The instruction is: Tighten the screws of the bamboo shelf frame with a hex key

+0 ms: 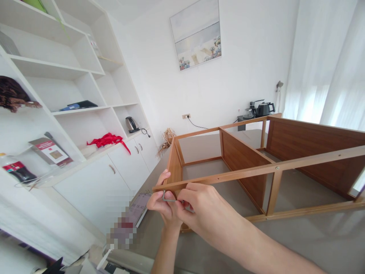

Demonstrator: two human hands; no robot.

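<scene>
A brown wooden shelf frame point(242, 173) lies on its side on a grey-topped table point(211, 258). At the frame's near left corner, my left hand point(164, 205) is wrapped around the wood from below, its thumb and fingers on either side of the rail. My right hand point(199, 205) pinches the long arm of a hex key point(169, 200). The key's short bent end meets a bolt at the rail's end, just over my left fingers. More bolt heads, such as one bolt point(277, 168), show along the same rail.
A phone point(142, 205) showing a timer stands left of my hands, beside a pixelated patch. White shelving point(82, 160) runs along the left wall, holding a kettle point(131, 124), red cloth point(107, 140) and a cola bottle point(18, 169). A coffee maker point(252, 108) stands at the back right.
</scene>
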